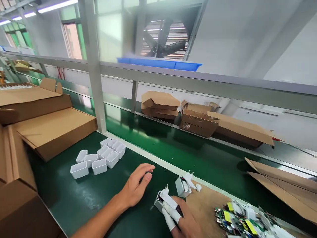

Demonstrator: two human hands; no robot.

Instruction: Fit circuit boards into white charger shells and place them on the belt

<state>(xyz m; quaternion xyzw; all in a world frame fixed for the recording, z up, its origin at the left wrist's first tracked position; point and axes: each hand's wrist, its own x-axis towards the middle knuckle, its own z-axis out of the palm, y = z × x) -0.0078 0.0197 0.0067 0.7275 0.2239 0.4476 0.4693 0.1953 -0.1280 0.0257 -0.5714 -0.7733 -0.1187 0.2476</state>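
Note:
My right hand (187, 219), with white covers on some fingers, grips a small white charger housing (158, 202). A white piece with metal plug pins (165, 191) sticks out of the top, and something dark shows inside the housing. My left hand (138, 185) hangs over the green surface to the left, fingers curved and thumb apart, holding nothing. Just beyond my right hand stands another white housing (182, 187) with a white pinned part (189, 180) at its opening. Several open white housings (99, 167) stand grouped at the left.
Green circuit boards (230, 219) with yellow parts lie heaped on brown cardboard (203, 208) at right. Large cardboard boxes (59, 129) border the left. A metal post (94, 66) and rail (158, 74) cross in front, before a green conveyor belt (153, 138) with more cartons (198, 120).

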